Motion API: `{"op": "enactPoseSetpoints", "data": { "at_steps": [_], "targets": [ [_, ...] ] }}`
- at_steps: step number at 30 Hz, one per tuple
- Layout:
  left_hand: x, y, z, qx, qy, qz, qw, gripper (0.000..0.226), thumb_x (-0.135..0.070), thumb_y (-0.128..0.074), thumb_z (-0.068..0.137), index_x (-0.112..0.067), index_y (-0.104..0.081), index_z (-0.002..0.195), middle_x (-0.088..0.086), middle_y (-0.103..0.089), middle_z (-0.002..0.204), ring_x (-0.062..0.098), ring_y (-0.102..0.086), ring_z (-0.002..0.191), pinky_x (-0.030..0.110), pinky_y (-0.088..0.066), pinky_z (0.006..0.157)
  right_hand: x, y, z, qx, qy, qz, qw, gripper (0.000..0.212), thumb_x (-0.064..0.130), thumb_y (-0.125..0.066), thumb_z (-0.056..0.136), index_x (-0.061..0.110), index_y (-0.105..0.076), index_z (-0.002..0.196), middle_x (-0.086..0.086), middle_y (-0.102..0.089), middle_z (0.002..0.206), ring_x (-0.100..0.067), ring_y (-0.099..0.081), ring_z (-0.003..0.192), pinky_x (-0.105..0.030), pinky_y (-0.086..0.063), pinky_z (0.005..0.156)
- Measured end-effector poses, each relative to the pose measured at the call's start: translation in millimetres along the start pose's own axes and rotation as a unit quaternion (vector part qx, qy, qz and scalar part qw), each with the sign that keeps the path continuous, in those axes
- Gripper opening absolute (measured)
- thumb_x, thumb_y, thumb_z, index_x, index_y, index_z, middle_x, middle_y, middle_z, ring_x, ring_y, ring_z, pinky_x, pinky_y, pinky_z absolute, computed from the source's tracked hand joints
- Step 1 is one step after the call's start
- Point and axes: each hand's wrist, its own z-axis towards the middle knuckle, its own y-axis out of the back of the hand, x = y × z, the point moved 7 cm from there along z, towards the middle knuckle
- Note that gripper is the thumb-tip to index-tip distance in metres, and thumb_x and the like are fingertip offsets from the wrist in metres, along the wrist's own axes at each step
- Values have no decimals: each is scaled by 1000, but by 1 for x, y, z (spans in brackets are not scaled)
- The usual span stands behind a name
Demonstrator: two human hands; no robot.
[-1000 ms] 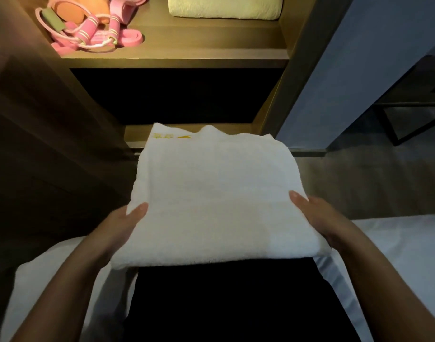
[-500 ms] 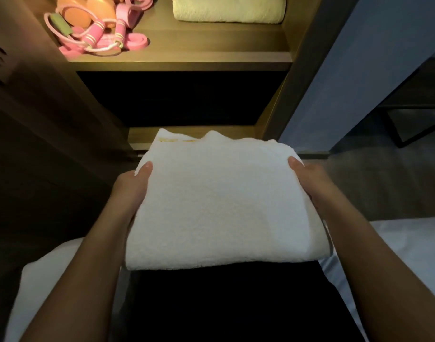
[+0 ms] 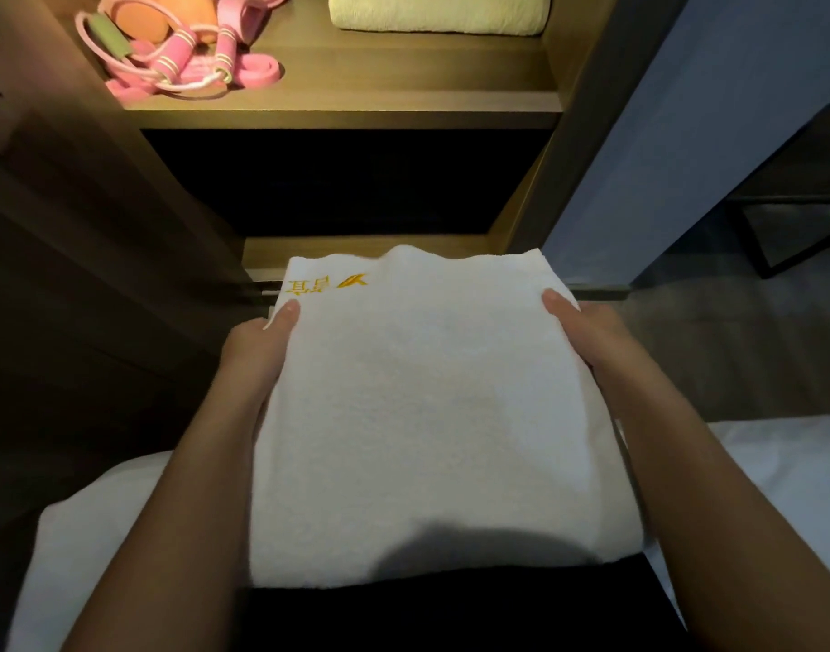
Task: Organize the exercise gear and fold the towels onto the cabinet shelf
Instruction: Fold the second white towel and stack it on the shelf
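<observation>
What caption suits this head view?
Left hand and right hand hold a folded white towel before the cabinet shelf.

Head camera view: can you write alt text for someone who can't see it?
A left hand and a right hand hold a folded white towel by its sides, thumbs on top, in front of a wooden cabinet. On the lit shelf above lie pink exercise gear at the left and a pale green towel at the right.
</observation>
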Motion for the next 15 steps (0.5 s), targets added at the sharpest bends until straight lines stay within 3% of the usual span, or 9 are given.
{"op": "enactPoseSetpoints", "data": {
  "at_steps": [3, 5, 7, 9, 11, 13, 15],
  "targets": [
    [12, -1, 3, -17, -5, -4, 1000, 40, -56, -50, 94, -19, -59, 82, -2, -66, 84, 16, -62, 73, 28, -41, 56, -14, 0, 0, -3, -3, -23, 1000, 50, 59, -43, 96, 15, -55, 116, -11, -63, 117, -30, -62, 100, -50, -49, 96],
    [16, -7, 5, -1, 4, 14, 1000, 38, -53, -46, 97, -18, -59, 91, -5, -62, 79, 12, -58, 69, 27, -37, 54, -17, -5, 1, 30, -32, -45, 998, 55, 62, -40, 95, 15, -55, 121, -12, -61, 120, -32, -60, 105, -51, -47, 98],
    [8, -9, 6, -5, -7, 74, 997, 37, -51, -41, 99, -18, -56, 106, -1, -60, 88, 12, -53, 72, 29, -37, 59, -11, -9, 5, 40, -38, -67, 996, 56, 62, -37, 96, 16, -52, 126, -11, -59, 126, -33, -58, 112, -50, -45, 100],
    [-14, 0, 6, -74, -77, 161, 981, 38, -47, -40, 100, -16, -51, 119, 5, -58, 112, 17, -55, 87, 30, -41, 67, 7, -9, 12, -12, 26, -118, 993, 57, 57, -37, 99, 17, -44, 139, -9, -51, 140, -32, -52, 123, -45, -43, 100],
    [-46, -3, -5, -149, -207, 192, 948, 45, -44, -42, 99, -16, -46, 133, 7, -49, 135, 25, -52, 115, 38, -44, 86, 35, -17, 8, -85, 143, -184, 969, 60, 54, -37, 99, 20, -32, 149, -6, -37, 153, -29, -39, 137, -47, -33, 110],
    [-77, -34, -31, -131, -332, 206, 911, 45, -41, -42, 98, -14, -47, 135, 7, -49, 138, 29, -46, 127, 47, -39, 103, 63, -47, -7, -103, 267, -271, 919, 60, 54, -31, 100, 25, -28, 152, -1, -23, 161, -25, -19, 148, -48, -14, 118],
    [-82, -81, -50, -57, -382, 316, 866, 52, -45, -34, 100, -18, -41, 143, 5, -40, 151, 26, -30, 142, 51, -21, 117, 71, -86, -18, -60, 330, -376, 864, 61, 60, -19, 99, 33, -21, 153, 3, -11, 164, -23, -3, 151, -52, 1, 119]
  ]
}}
